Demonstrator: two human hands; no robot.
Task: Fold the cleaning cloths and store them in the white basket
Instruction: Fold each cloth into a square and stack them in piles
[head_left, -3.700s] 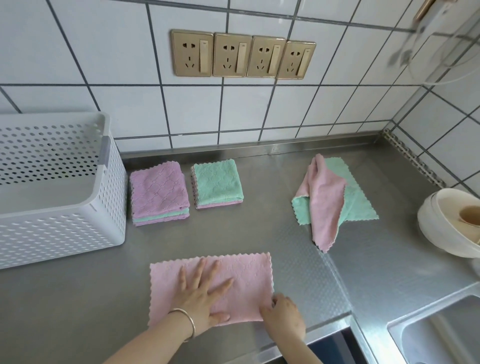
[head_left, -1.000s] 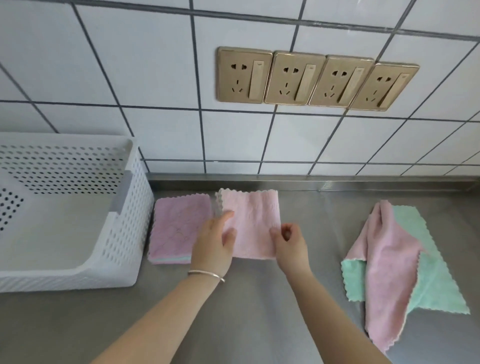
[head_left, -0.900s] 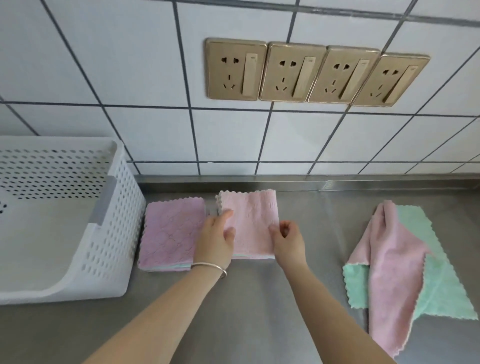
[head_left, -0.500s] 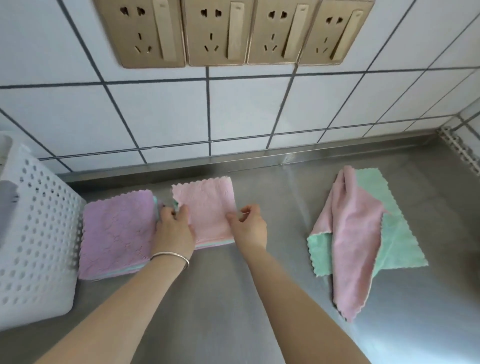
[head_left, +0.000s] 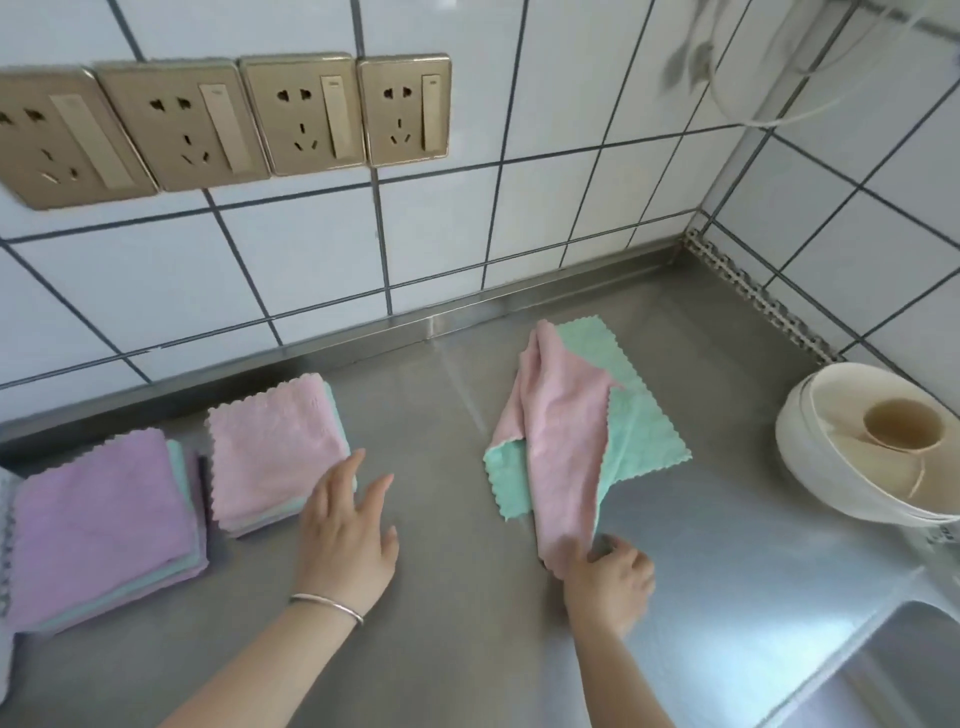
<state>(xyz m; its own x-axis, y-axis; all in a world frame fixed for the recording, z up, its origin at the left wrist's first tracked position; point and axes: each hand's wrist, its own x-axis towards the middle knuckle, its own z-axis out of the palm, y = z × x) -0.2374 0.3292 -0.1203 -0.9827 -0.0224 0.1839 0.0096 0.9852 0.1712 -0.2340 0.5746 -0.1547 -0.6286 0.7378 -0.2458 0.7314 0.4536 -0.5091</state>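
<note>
From the head view, bare steel counter (head_left: 457, 649) lies between the folded stacks on the left and the loose cloths on the right. The pink-topped stack (head_left: 278, 457) sits just beside the purple-topped stack (head_left: 101, 519), both near the back wall. The white basket (head_left: 4, 571) shows only as a sliver at the left edge.

The left hand (head_left: 345, 540) hovers flat with fingers spread and relaxed, its fingertips at the pink-topped stack's near corner; contact is hard to judge. The right hand (head_left: 608, 577) pinches the near tip of the loose pink cloth (head_left: 561, 441), which drapes over a green cloth (head_left: 644, 441).

A white bowl-like container (head_left: 831, 467) stands right, a sink (head_left: 893, 670) beyond. Gold sockets (head_left: 306, 114) line the tiled wall (head_left: 561, 104).
</note>
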